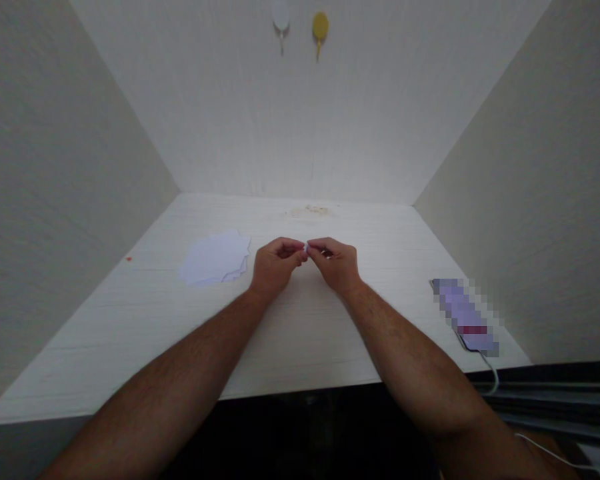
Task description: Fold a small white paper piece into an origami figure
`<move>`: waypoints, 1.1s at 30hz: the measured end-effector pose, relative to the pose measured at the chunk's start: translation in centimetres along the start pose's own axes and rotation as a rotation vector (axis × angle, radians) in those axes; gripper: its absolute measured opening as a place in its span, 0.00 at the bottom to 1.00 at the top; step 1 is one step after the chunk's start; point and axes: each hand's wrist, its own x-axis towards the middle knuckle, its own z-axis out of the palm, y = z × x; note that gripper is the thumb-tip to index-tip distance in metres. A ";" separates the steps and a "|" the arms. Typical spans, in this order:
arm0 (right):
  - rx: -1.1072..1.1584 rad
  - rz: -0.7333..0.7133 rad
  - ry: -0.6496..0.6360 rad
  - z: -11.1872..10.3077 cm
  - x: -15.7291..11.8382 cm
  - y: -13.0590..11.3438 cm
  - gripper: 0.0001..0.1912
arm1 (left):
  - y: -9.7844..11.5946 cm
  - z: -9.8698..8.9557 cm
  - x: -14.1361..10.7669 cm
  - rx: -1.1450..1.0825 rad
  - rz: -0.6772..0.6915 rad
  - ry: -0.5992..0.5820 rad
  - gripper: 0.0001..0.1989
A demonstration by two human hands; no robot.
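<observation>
My left hand (279, 261) and my right hand (335, 260) meet over the middle of the white table (300, 347). Thumb and fingers of each are closed in a pinch. Between the fingertips shows a small white piece (307, 247), which looks like paper. Most of it is hidden by the fingers, so its shape does not show. A loose stack of white paper sheets (215, 258) lies on the table just left of my left hand, not touching it.
At the right lies a phone (463, 315), its screen blurred, with a white cable (493, 377) running over the front edge. Walls enclose the table at left, right and back. White (281, 16) and yellow (321, 25) hooks hang on the back wall. A small orange bit (129, 259) lies far left.
</observation>
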 end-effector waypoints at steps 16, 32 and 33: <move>0.068 0.120 -0.051 -0.4 0.3 -0.9 0.04 | 0.3 -0.2 0.2 0.032 0.003 -0.078 0.06; 0.429 0.267 -0.194 -0.6 0.8 -0.5 0.08 | 0.0 -0.6 0.3 -0.025 0.006 -0.180 0.06; 0.422 0.272 -0.196 -0.6 0.8 -0.5 0.08 | 0.1 -0.5 0.2 -0.005 0.012 -0.180 0.06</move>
